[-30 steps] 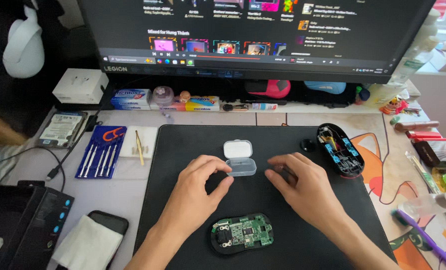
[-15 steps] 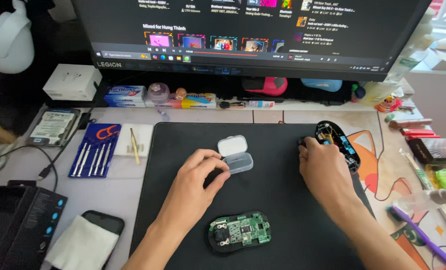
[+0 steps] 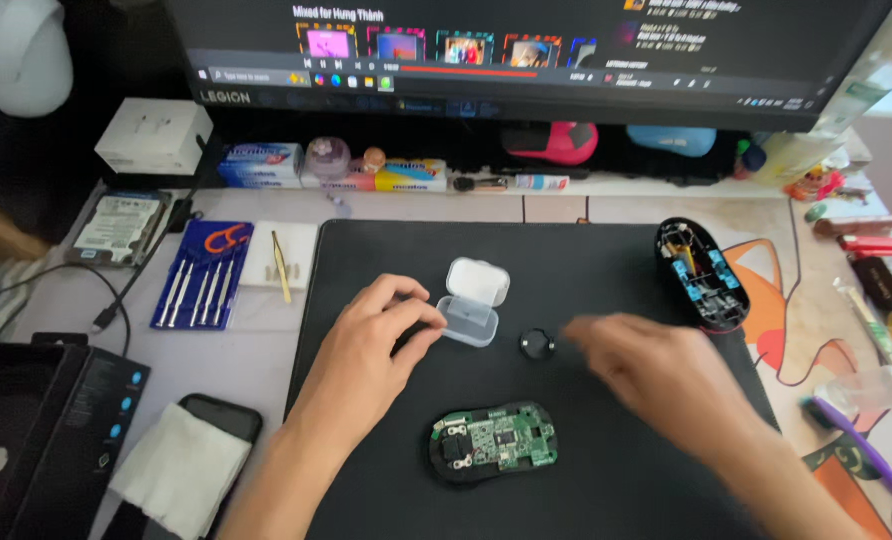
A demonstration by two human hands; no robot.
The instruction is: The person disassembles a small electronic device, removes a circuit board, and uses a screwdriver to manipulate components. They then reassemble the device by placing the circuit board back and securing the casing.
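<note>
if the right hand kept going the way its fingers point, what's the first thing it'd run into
Probably the small round black part on the black mat, just ahead of the right hand. The hand is motion-blurred, so its height over the mat is unclear.

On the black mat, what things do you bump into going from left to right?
Left hand → small clear open case → little round black part → right hand → opened mouse shell.
</note>
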